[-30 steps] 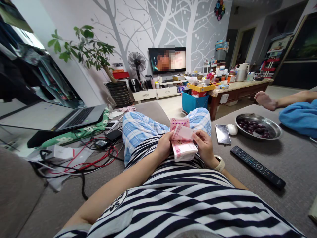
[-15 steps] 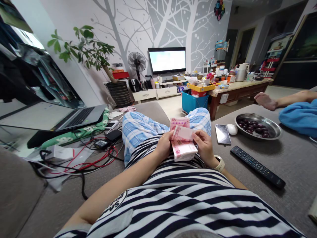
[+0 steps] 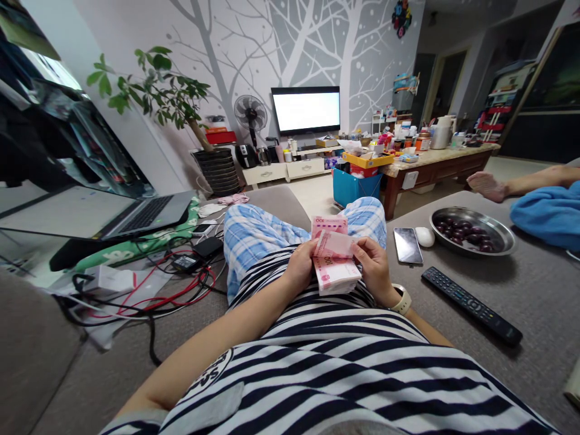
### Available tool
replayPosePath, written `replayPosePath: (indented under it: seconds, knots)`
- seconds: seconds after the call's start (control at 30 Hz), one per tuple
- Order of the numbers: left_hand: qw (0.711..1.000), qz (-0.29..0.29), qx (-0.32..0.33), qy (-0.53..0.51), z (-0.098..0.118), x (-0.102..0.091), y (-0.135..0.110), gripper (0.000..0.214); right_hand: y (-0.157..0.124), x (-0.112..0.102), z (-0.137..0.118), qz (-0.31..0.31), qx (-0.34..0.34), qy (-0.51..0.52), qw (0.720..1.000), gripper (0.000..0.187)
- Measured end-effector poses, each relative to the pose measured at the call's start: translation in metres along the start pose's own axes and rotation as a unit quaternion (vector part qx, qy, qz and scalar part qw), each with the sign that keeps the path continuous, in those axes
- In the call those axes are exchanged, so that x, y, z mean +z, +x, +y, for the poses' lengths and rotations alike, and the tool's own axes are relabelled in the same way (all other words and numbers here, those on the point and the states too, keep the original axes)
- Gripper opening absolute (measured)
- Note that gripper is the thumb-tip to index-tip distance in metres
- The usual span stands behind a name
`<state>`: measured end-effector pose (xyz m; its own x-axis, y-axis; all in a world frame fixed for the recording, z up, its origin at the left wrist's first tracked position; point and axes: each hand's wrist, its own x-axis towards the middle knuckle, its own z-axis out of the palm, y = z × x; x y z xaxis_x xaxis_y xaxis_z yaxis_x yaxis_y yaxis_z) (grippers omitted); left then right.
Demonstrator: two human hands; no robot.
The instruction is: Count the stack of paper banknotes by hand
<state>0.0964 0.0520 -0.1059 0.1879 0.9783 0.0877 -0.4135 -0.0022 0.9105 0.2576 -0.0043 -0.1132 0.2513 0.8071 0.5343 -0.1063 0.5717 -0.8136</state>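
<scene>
A stack of red 100 banknotes [image 3: 339,277] is held over my lap, bent across its middle. My left hand [image 3: 301,266] is closed around the stack's left side. Its far end, marked 100, sticks up beyond my fingers. With thumb and fingers, my right hand [image 3: 372,266] pinches the right edge of a top banknote [image 3: 335,244], which is lifted and folded over the rest. The fingertips under the notes are hidden. A pale watch [image 3: 402,299] sits on my right wrist.
At my right lie a phone [image 3: 408,245], a white mouse [image 3: 425,237], a black remote [image 3: 471,306] and a steel bowl [image 3: 507,243] of dark round fruit. Another person's foot [image 3: 487,185] rests beyond. On my left are a laptop [image 3: 154,211] and tangled cables [image 3: 199,284].
The far end of the banknotes has shifted very slightly. Both hands stay in nearly the same place and keep their hold.
</scene>
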Motion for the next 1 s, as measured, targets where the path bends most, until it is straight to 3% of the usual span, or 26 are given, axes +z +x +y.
replayPosePath:
  seconds: [0.47, 1.0]
  knots:
    - [0.999, -0.04, -0.017, -0.005, -0.0001, -0.001, -0.0013, 0.022, -0.0001, -0.0008, 0.002, -0.002, 0.005, 0.006, 1.0, 0.036]
    - [0.999, -0.033, -0.018, 0.006, 0.0042, 0.0025, -0.0069, 0.023, -0.0006, -0.0006, 0.0004, -0.008, 0.0, 0.008, 1.0, 0.038]
